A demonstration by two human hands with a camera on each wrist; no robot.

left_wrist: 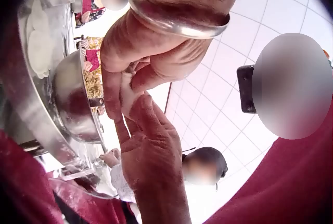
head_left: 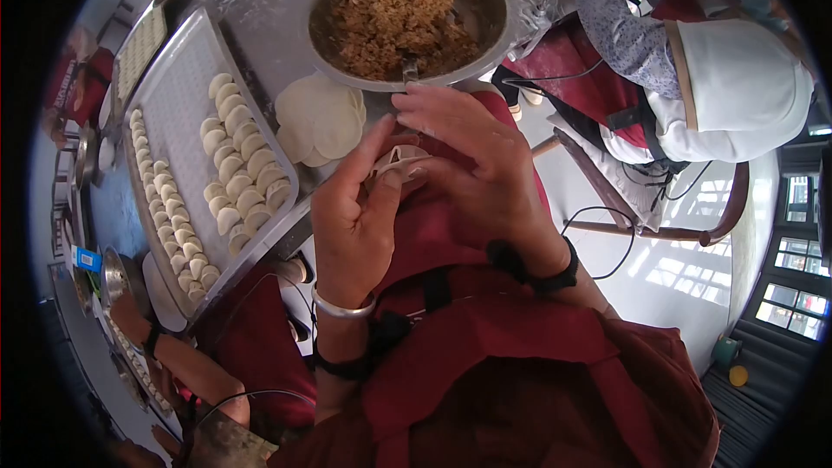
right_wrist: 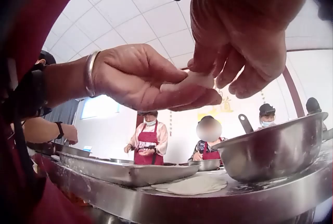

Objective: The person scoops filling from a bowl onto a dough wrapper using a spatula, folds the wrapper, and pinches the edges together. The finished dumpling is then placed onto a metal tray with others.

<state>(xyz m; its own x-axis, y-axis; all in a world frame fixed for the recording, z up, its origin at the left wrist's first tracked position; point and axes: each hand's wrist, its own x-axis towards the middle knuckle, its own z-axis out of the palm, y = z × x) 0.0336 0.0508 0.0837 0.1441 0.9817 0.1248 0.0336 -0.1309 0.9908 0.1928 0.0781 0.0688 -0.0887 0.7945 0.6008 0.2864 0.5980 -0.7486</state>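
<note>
You've got both hands clamped on one folded dough wrapper: left hand pinching it between thumb and fingers, right hand pinching the other side. Wrapper's held up in front of your apron, off the table. Near your hands: stack of flat wrappers, beside the metal bowl of filling. Tray with rows of dumplings sits left of the stack.
</note>
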